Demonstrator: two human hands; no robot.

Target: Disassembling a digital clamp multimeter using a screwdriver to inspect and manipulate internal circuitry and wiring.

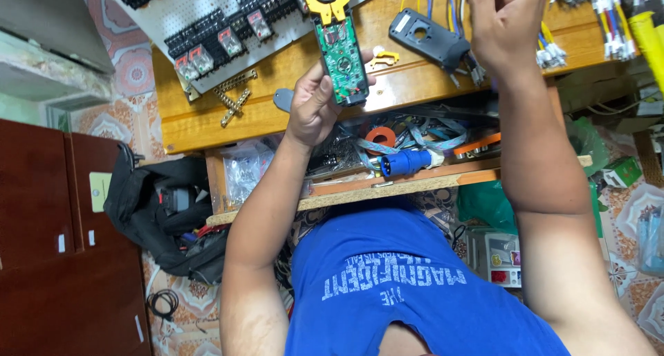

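We see an open drawer (360,179) under the table (207,117) crammed with a blue plug (404,163), tape rolls and wires. Our left hand (315,107) is clamped on an opened clamp meter (339,44) above the table; our right hand (505,24) pinches something we cannot make out. A black bag (166,204) lies on the tiled floor.
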